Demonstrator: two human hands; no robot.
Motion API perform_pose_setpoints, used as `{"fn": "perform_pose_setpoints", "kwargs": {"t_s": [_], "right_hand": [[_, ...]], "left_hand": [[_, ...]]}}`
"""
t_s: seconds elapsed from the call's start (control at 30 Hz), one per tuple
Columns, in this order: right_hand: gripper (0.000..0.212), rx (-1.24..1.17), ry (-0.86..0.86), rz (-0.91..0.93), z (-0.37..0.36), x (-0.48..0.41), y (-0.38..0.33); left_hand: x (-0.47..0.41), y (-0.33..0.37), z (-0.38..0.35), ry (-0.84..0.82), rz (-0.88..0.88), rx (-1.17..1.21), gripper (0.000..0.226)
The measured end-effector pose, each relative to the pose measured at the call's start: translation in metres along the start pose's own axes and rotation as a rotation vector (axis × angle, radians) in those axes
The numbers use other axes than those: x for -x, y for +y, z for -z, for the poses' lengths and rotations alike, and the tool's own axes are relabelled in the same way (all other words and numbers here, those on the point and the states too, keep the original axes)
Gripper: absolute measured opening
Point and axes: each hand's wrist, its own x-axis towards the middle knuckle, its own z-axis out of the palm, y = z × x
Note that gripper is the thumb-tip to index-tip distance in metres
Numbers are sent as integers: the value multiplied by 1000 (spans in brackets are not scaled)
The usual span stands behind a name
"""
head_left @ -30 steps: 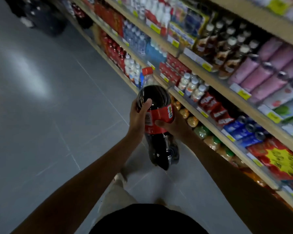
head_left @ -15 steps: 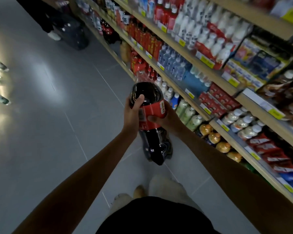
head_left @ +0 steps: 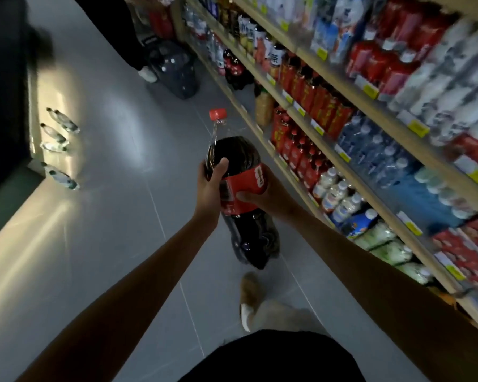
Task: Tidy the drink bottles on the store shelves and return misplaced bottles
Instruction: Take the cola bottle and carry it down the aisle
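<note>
In the aisle, with the shelves running along your right, you carry a large cola bottle out in front of you at about waist height, cap pointing away and slightly up. Your left hand wraps the shoulder of the bottle, thumb over the dark liquid; your right hand clasps the red label from the other side, fingers closed around it. This looks like the return leg: a misplaced bottle on its way to its proper spot. Farther down, on the low shelf, stand similar dark bottles with red labels, which are probably where it belongs. Next, I judge, you need to walk on to them, past the person's legs and the dark bag on the floor, then lower the bottle upright into a gap.
</note>
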Motion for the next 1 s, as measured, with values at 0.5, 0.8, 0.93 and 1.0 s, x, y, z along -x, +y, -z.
{"fn": "perform_pose_setpoints", "kwargs": {"t_s": [0.5, 0.8, 0.93, 1.0], "right_hand": [[82, 9, -80, 22, -26, -322, -49], [93, 16, 82, -34, -21, -515, -57], [88, -31, 190, -79, -5, -580, -60], [77, -57, 215, -84, 7, -610, -59]], "left_hand": [[-308, 64, 60, 63, -14, 40, 46], [-518, 87, 79, -55, 42, -40, 43], [-594, 105, 64, -148, 48, -74, 54], [-630, 111, 54, -197, 63, -85, 60]]}}
